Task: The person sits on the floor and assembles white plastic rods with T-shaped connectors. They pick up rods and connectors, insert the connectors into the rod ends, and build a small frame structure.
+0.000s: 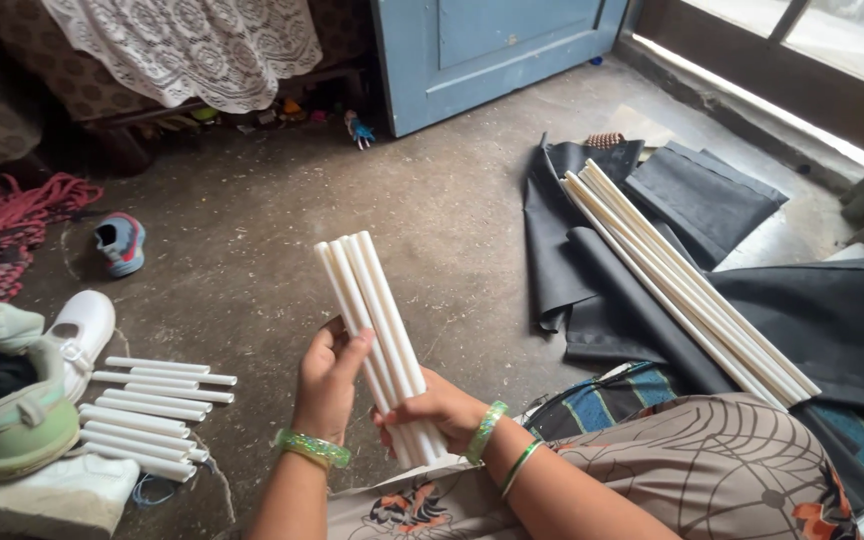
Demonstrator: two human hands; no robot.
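While both hands clamp one bundle of short white tubes (377, 330) | left hand (327, 385) mid-bundle, grip closed on it | right hand (432, 410) near end, grip closed on it | cut tubes (152, 415) on floor, left.

Lower ends of the white tube bundle (380, 345) hidden behind the right hand (430, 408) and the patterned dress (672, 470). Both forearms cut off by the bottom edge. Small toy (360, 128) by the blue door (492, 50) too small to tell; red rope (12, 230) runs off the left edge.
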